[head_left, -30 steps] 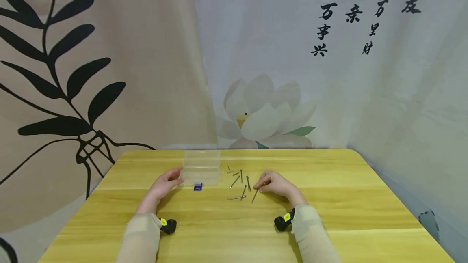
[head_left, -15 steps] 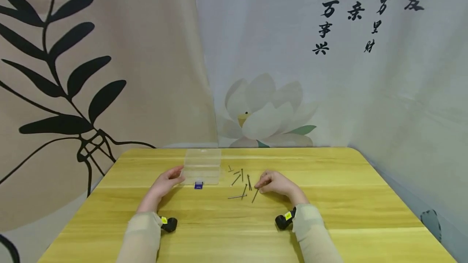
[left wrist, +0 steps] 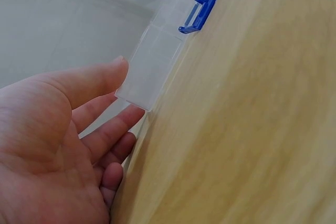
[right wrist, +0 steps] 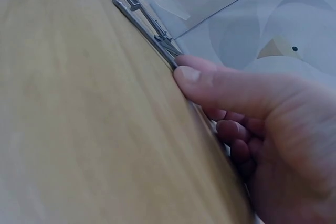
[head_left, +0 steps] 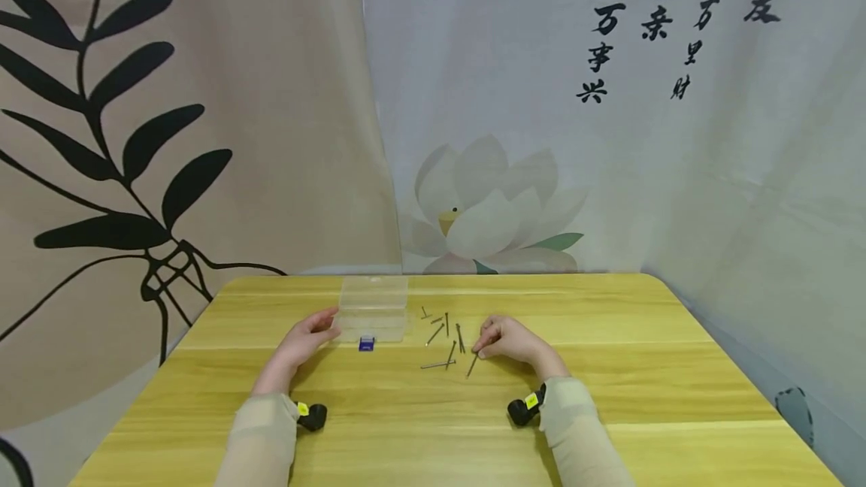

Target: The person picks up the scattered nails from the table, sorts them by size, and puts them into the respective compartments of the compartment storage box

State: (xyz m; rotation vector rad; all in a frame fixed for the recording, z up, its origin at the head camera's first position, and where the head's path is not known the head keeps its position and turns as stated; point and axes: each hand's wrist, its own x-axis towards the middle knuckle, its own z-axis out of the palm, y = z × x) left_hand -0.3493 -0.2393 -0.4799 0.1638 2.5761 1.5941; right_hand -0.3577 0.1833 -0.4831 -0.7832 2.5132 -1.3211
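A clear plastic compartment box [head_left: 370, 327] stands with its lid [head_left: 374, 293] raised, left of the table's middle, a blue latch [left wrist: 200, 14] on its front. My left hand [head_left: 307, 338] holds the near left end of the box, thumb at the upper edge and fingers against the end. With thumb and index finger my right hand [head_left: 510, 340] pinches a nail [head_left: 471, 367] by one end; its pointed end [right wrist: 119, 4] slants toward me. Several loose nails [head_left: 437, 366] lie between the box and the right hand, some crossing each other.
The wooden table [head_left: 419, 434] reaches back to a printed curtain [head_left: 291, 134] with leaves, a lotus and writing. A black wrist camera sits on each wrist, the left one [head_left: 313, 418] and the right one [head_left: 524, 410], close above the tabletop.
My right hand has shifted very slightly to the right with the pinched nail. The left hand and the box look unmoved; small overall shifts come from the head view.
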